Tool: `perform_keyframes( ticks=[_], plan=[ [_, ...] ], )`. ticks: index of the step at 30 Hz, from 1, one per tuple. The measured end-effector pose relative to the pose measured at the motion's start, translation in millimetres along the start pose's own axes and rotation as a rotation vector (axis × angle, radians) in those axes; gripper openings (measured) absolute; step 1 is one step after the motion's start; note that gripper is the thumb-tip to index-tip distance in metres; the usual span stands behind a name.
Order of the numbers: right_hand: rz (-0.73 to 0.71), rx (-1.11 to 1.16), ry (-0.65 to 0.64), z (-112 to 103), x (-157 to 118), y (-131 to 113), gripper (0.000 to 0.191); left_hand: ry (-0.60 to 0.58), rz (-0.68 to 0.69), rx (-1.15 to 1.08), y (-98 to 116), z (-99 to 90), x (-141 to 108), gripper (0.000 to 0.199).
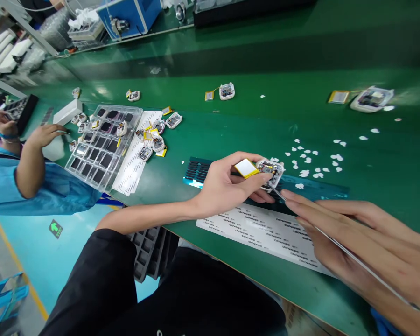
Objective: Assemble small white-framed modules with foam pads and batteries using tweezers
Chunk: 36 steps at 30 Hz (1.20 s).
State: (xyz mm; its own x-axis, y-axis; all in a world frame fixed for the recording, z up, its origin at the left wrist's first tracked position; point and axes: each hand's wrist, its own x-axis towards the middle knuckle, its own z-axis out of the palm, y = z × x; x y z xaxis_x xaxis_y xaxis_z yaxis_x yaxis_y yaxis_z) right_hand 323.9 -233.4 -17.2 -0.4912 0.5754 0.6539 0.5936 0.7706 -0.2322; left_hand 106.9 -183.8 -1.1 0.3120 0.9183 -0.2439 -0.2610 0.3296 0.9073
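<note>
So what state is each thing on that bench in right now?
Left hand: gripping small white open-cased device, its yellow-edged battery pack flipped out.
Right hand: pinching thin metal tweezers, tip at device.
Clear plastic compartment tray: partly filled.
White paper scraps: scattered.

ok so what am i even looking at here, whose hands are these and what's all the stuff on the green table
This is one picture from a camera worn on a person's head, looking forward and down at their own bare hands; there is no machine. The left hand holds a small white square device shell with exposed electronics and a flat yellow-edged battery pack. The right hand grips thin metal tweezers, with the tip at the shell. They work over a long green bench. On it lie white printed label sheets, scattered white paper bits, a clear plastic compartment tray and more shells. At far left, a co-worker's hand in a blue sleeve rests by that tray.
</note>
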Motion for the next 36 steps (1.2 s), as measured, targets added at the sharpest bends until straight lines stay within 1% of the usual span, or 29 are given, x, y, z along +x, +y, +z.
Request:
perform_keyframes(
  ticks=[3, 7, 10, 13, 15, 18, 20, 22, 25, 27, 28, 30, 32, 34, 36],
  plan=[
    [-0.024, -0.033, 0.002, 3, 0, 2, 0.045, 0.005, -0.038, -0.051, -1, -0.5, 2, 0.045],
    [0.048, -0.057, -0.01, -1, 1, 2, 0.05, 0.038, -0.076, -0.052, 2, -1.5, 5, 0.044],
    [0.07, -0.072, -0.011, -4, 2, 2, 0.057, 0.032, -0.084, -0.06, 6, -2.4, 6, 0.039],
    [0.026, -0.08, -0.018, -7, 1, 3, 0.056, 0.013, -0.083, -0.049, 7, -6.4, 9, 0.039],
    [-0.01, -0.079, -0.015, -8, 0, 3, 0.05, 0.032, -0.033, 0.008, 5, -13.7, 18, 0.04],
    [-0.053, -0.081, 0.016, -9, -1, 2, 0.048, 0.097, 0.105, 0.205, 4, -33.7, 41, 0.039],
    [-0.063, -0.085, 0.021, -9, -2, 1, 0.049, 0.155, 0.193, 0.405, 7, -50.7, 57, 0.035],
    [-0.069, -0.093, 0.037, -6, -2, 2, 0.05, 0.2, 0.272, 0.66, 14, -65.9, 69, 0.031],
    [-0.111, -0.098, 0.072, -4, -2, 3, 0.049, 0.282, 0.458, 1.024, 26, -77.4, 71, 0.026],
    [-0.12, -0.096, 0.085, -5, 0, 1, 0.045, 0.343, 0.578, 1.19, 30, -77.7, 67, 0.012],
    [-0.11, -0.091, 0.071, -7, 1, 0, 0.045, 0.348, 0.608, 1.247, 31, -76.9, 64, 0.007],
    [-0.05, -0.082, 0.009, -12, 5, -5, 0.053, 0.298, 0.612, 1.31, 29, -75.4, 62, 0.017],
    [0.016, -0.074, -0.036, -16, 8, -10, 0.069, 0.215, 0.607, 1.335, 26, -75.6, 63, 0.016],
    [0.036, -0.084, -0.014, -17, 11, -13, 0.081, 0.164, 0.625, 1.344, 22, -77.6, 66, 0.013],
    [-0.01, -0.093, 0.055, -15, 15, -14, 0.085, 0.118, 0.655, 1.355, 19, -80.5, 70, 0.019]
  ],
)
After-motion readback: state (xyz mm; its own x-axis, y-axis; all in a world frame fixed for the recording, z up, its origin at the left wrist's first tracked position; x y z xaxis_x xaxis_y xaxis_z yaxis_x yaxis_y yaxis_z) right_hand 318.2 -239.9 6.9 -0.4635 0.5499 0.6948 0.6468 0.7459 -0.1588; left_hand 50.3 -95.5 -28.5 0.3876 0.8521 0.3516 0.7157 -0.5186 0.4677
